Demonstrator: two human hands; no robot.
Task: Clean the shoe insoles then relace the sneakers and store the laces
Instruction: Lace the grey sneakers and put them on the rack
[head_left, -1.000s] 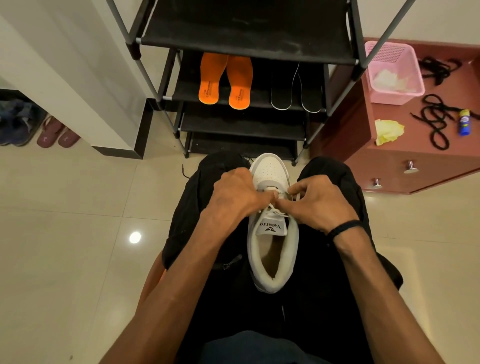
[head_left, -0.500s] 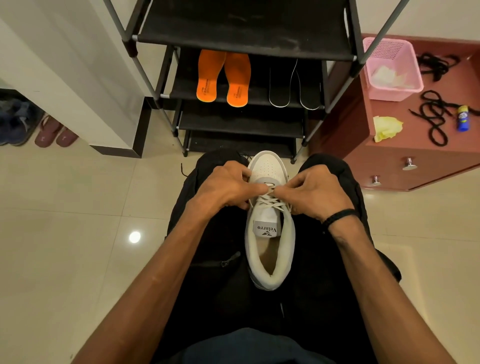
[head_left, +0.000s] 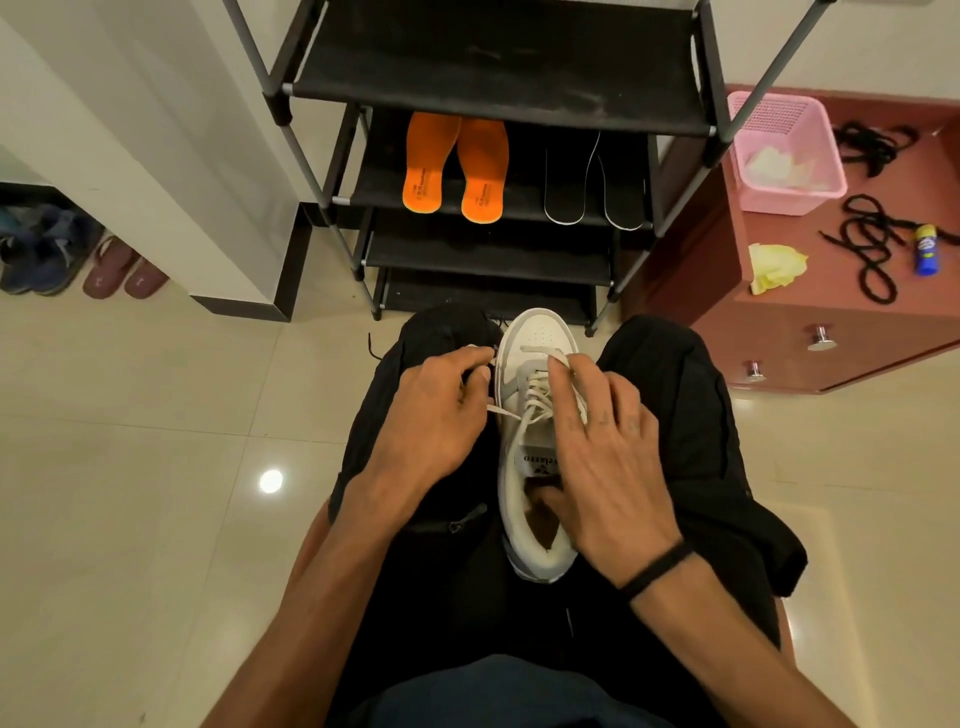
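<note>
White low-top sneaker (head_left: 535, 415) wedged between the knees, toe pointing away, long axis fore-aft. Left hand (head_left: 431, 415) pinching the free end of the cream flat lace (head_left: 535, 395) at the shoe's left side. Right hand (head_left: 597, 452) spread flat over the tongue, grasping nothing, thumb inside the collar. Black metal shoe rack (head_left: 493, 78) directly ahead; black loose laces (head_left: 867, 249) on the reddish cabinet (head_left: 831, 322), well apart to the right.

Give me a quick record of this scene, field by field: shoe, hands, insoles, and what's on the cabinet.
shoe: white sneaker on the lap, toe pointing away
left hand: left hand pinching a white lace end
right hand: right hand spread over the tongue
insoles: orange insoles and black insoles on the rack shelf
cabinet: pink basket, black laces, yellow cloth
</note>
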